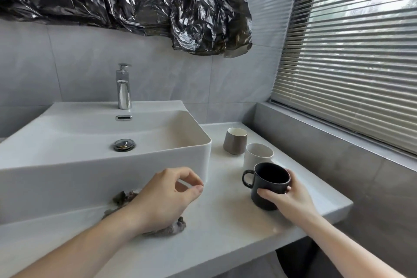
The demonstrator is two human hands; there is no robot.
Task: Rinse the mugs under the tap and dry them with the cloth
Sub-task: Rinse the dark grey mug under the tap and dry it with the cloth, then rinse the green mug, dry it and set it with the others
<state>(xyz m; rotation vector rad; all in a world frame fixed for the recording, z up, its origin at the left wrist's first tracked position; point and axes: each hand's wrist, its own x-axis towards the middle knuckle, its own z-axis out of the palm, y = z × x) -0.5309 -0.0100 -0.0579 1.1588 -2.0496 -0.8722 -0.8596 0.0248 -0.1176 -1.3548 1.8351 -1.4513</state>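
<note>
One hand's [291, 196] grip wraps matte black mug [270, 184].

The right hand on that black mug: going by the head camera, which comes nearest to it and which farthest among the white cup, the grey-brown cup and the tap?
From the right hand:
1. White cup, just behind the black mug.
2. Grey-brown cup, further back on the counter.
3. Tap, far left, behind the basin.

no writing, label, brand or number can be read anywhere here, neither on the mugs, the tap, the basin nor the wall.
</note>
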